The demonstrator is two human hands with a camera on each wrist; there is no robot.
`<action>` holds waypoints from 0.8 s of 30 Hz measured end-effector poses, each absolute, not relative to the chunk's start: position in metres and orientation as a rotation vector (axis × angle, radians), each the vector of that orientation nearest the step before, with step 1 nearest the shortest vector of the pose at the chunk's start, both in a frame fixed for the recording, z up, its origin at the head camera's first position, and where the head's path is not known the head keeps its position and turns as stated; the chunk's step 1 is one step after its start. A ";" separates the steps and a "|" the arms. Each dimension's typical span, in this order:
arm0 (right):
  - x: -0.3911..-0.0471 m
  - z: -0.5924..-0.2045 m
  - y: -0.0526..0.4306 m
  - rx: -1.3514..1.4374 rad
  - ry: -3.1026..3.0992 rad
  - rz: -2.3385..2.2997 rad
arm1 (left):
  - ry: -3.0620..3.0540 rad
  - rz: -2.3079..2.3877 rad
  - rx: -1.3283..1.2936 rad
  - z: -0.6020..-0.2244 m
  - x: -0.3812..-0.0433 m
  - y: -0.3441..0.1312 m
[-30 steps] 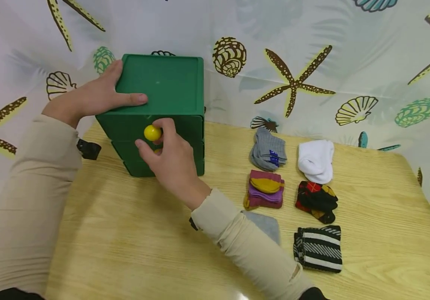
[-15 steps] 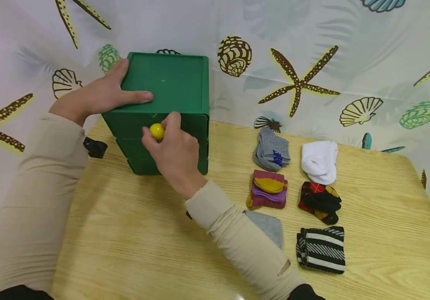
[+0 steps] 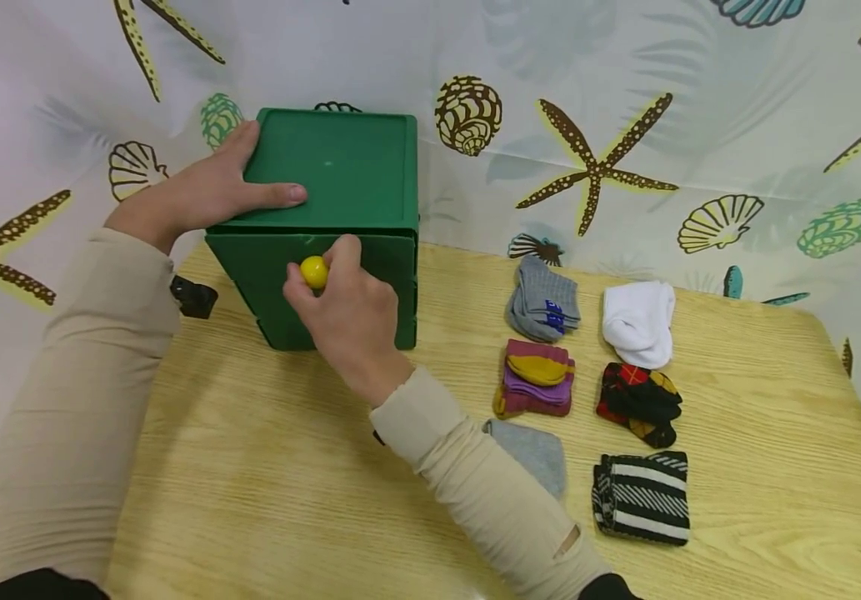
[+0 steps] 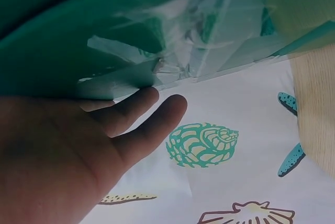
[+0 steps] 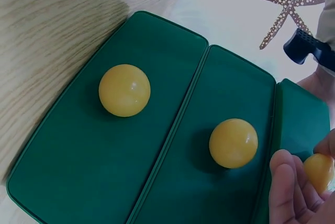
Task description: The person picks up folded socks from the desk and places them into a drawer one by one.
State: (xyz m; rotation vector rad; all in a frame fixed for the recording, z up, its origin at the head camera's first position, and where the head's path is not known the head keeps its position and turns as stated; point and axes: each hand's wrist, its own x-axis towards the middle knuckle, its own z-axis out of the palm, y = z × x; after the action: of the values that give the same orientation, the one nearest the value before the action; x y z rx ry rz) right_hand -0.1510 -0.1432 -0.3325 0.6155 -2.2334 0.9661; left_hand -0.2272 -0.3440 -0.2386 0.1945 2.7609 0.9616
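A green plastic drawer unit (image 3: pixel 332 171) stands at the back left of the table. My left hand (image 3: pixel 212 185) rests on its top left edge, thumb stretched over the lid and fingers along the side. In the left wrist view, the fingers (image 4: pixel 152 124) lie straight beside crinkled clear film (image 4: pixel 193 41) on the unit. With thumb and fingers, my right hand (image 3: pixel 351 321) pinches the yellow round knob (image 3: pixel 314 272) of the top drawer, whose front sits slightly forward of the unit. Lower knobs, the middle one (image 5: pixel 233 143) and bottom one (image 5: pixel 124 90), show in the right wrist view.
On the right lie folded socks: grey (image 3: pixel 543 300), white (image 3: pixel 638 323), maroon and purple (image 3: pixel 538 379), argyle (image 3: pixel 638 402), and black-and-white striped (image 3: pixel 642 498). A light grey folded piece (image 3: pixel 531 454) is partly behind my right forearm. A shell-patterned curtain (image 3: pixel 700 125) hangs behind.
My right thumb and fingers have closed round the yellow knob. The top drawer has come slightly forward, opening a thin gap under the lid. My left hand stays on the unit.
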 end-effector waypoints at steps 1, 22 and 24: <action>-0.150 -0.333 -0.143 0.619 -2.230 0.959 | 2.760 0.960 0.194 -0.239 -0.227 -0.344; -0.122 -0.331 -0.132 0.741 -2.209 0.931 | 2.741 0.973 0.189 -0.237 -0.227 -0.342; -0.120 -0.331 -0.131 0.746 -2.204 0.917 | 2.735 0.976 0.182 -0.237 -0.227 -0.342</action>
State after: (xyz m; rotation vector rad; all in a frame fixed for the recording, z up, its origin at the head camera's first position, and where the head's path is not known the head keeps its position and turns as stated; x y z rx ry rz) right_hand -0.1199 -0.1308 -0.3311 0.7464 -2.2040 0.9168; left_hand -0.2270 -0.3419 -0.2371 0.1818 2.7348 0.9757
